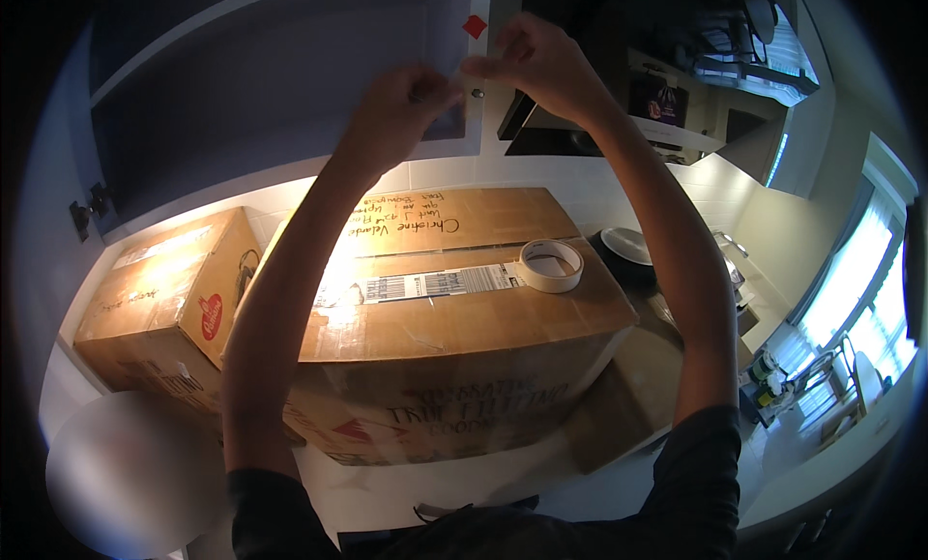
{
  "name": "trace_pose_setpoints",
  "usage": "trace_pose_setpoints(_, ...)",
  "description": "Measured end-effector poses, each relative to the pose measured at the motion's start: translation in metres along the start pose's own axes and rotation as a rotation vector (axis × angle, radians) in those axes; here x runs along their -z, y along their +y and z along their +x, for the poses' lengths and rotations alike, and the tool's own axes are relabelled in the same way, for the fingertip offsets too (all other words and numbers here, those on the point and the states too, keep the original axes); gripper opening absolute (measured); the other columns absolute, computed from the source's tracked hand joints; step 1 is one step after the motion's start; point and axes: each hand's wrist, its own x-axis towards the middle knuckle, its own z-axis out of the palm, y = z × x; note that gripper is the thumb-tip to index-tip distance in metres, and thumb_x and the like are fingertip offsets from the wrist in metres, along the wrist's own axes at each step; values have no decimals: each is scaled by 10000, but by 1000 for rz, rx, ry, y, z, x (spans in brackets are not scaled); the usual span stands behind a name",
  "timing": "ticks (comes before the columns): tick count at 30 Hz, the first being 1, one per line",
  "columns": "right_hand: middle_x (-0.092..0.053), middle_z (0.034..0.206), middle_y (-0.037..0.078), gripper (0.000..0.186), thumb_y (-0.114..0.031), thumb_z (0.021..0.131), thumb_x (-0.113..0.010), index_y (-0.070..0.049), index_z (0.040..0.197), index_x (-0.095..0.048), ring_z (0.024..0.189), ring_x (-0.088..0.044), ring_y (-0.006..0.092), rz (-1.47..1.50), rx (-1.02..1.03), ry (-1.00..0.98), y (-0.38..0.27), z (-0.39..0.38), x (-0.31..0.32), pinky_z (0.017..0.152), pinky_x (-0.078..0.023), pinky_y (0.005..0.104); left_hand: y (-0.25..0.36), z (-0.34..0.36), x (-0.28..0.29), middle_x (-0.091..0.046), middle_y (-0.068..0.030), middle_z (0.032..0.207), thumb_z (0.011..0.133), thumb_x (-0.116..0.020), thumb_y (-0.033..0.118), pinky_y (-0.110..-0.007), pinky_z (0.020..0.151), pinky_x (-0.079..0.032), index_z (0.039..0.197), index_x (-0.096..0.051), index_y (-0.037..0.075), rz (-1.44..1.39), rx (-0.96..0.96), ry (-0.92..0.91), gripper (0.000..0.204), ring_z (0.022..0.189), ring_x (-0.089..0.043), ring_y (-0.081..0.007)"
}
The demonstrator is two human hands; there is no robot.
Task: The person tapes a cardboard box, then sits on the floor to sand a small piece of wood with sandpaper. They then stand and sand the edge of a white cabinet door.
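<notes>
Both my arms reach up to the right edge of a cabinet [253, 101] with its inside showing. My left hand [398, 113] is closed, thumb against curled fingers, in front of the cabinet's right inner side. Just right of the frame, my right hand [549, 67] is raised with thumb and fingers pinched. The fingertips of the two hands nearly meet; anything thin between them is too small to make out. Above them a red diamond-shaped sticker [474, 27] sits on the frame. A white roll of tape [552, 283] lies on a large cardboard box [454, 342] below my hands.
A smaller cardboard box [145, 294] stands left of the large one, and another brown box [633, 396] is at its right. A dark pan with a lid [626, 245] sits behind. Dark glossy panels hang at upper right. A blurred round shape [135, 473] is at lower left.
</notes>
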Motion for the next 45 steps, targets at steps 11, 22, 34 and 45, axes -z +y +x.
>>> trace_pose_setpoints(11, -728, 909, 95, 364, -375, 931, -699, -34, 1058, -685, 821, -702, 193, 412, -287, 28, 6, -19, -15, 758, -535, 337, 8, -25, -21, -627, -156, 1219, 956, -650, 160, -397, 920, -507, 1275, -565, 8, 203, -369, 396, 364, 1076, -629, -265)
trace_pose_setpoints(22, -714, 975, 170, 338, -322, 926, -688, 14, 956, -693, 957, -689, 316, -53, -97, -317, -29, -161, 35, 885, -526, 453, 9, -51, -63, -535, -290, 1266, 865, -553, -67, -498, 1026, -440, 1505, -299, -106, 582, -425, 243, 690, 1143, -577, -387)
trace_pose_setpoints(34, -671, 991, 175, 276, -275, 969, -643, -3, 954, -688, 1019, -622, 351, 144, -96, -324, 4, -261, 68, 957, -452, 489, 31, -19, -88, -686, -245, 1094, 953, -630, 272, -461, 826, -561, 1410, -464, -42, 663, -63, 369, 578, 920, -707, -380)
trace_pose_setpoints(45, -697, 957, 109, 141, -152, 920, -716, -21, 960, -680, 913, -656, 276, 313, -478, -60, -30, -552, 327, 855, -511, 409, 22, -57, -140, -328, -244, 1588, 966, -692, 316, -457, 1193, -295, 1546, -289, -35, 498, -251, 736, 789, 1444, -357, -357)
